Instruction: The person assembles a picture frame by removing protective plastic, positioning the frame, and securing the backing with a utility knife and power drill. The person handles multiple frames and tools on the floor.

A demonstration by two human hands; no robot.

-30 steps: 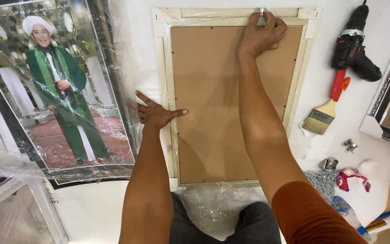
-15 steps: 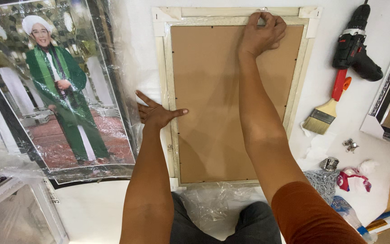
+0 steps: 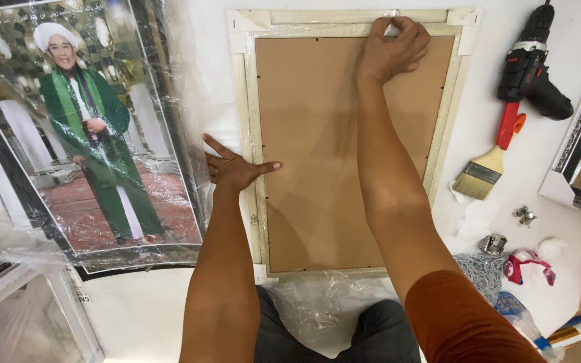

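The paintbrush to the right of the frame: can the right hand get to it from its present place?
Probably yes. The right hand pinches at the top edge of the frame, and the paintbrush lies uncovered on the white surface beside the frame's right side. Nothing stands between them; the cordless drill lies further up.

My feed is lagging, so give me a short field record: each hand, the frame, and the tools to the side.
left hand: flat on the frame's left edge
right hand: pinching at the top rail
frame: face down, brown backing up
drill: right of frame, untouched
paintbrush: below the drill
wrapped portrait: left of frame
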